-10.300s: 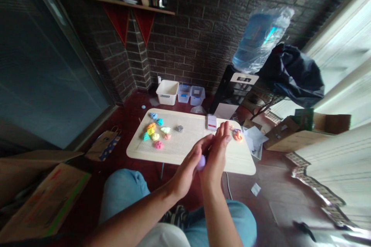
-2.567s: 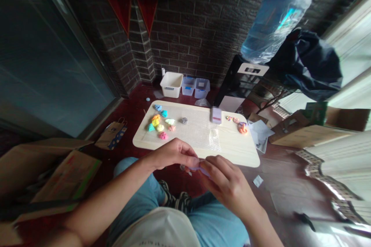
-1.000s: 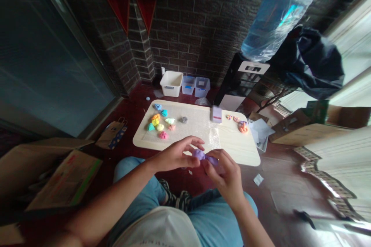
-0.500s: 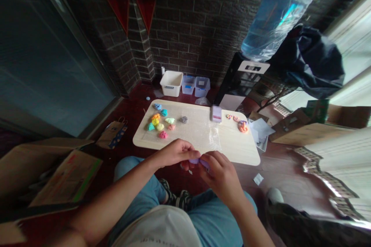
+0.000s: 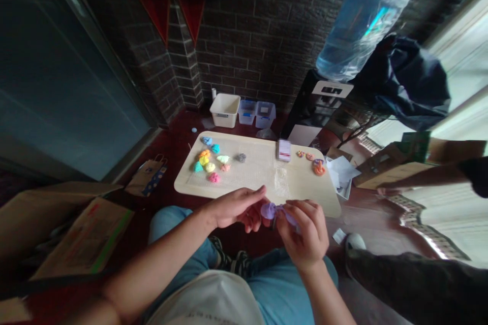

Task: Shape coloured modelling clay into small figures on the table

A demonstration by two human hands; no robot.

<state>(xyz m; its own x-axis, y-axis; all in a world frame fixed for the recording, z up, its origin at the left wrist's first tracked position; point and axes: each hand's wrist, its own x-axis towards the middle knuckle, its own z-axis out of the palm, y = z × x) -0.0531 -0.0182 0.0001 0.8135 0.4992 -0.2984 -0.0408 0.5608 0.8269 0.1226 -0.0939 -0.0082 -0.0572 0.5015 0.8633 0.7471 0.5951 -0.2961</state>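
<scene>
A purple lump of clay sits between my two hands, just in front of the near edge of the low wooden table. My left hand pinches its left end with curled fingers. My right hand grips the right end, fingers closed round it. Several small coloured clay shapes lie on the table's left part. An orange and purple clay piece rests at the right. A small white box stands near the table's far edge.
Another person's arm and dark trouser leg with a white shoe are at the right. Cardboard boxes lie at left and right. Plastic tubs and a water dispenser stand by the brick wall.
My hands have drawn slightly apart and the purple clay shows more between them. Another person's leg and arm have come further into view at the right.
</scene>
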